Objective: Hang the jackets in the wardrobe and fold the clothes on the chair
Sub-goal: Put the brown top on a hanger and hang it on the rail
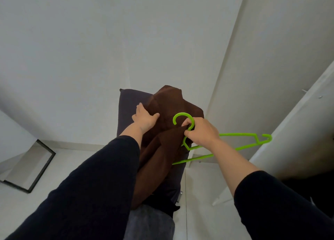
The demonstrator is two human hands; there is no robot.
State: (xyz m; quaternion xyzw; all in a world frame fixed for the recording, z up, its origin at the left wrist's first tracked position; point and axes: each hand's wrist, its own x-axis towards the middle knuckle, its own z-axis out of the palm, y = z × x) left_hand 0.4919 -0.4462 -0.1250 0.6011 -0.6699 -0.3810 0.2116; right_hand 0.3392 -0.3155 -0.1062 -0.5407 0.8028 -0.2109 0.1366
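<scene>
Brown jacket (163,131): draped over dark chair back (126,111), centre of scene. Left hand (144,117): fingers spread, curled on the jacket's upper left fold. Right hand (200,131): fingers curled round neck of green hanger (226,144), just right of jacket. White wardrobe panel (298,127), far right.

Two black long sleeves (101,176), plain and unmarked, pushed up short of the wrists; bare hands, no rings or watch visible.

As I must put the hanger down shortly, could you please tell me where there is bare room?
Bare floor lies between the chair and the leaning frame. The chair is crowded by the brown jacket.
</scene>
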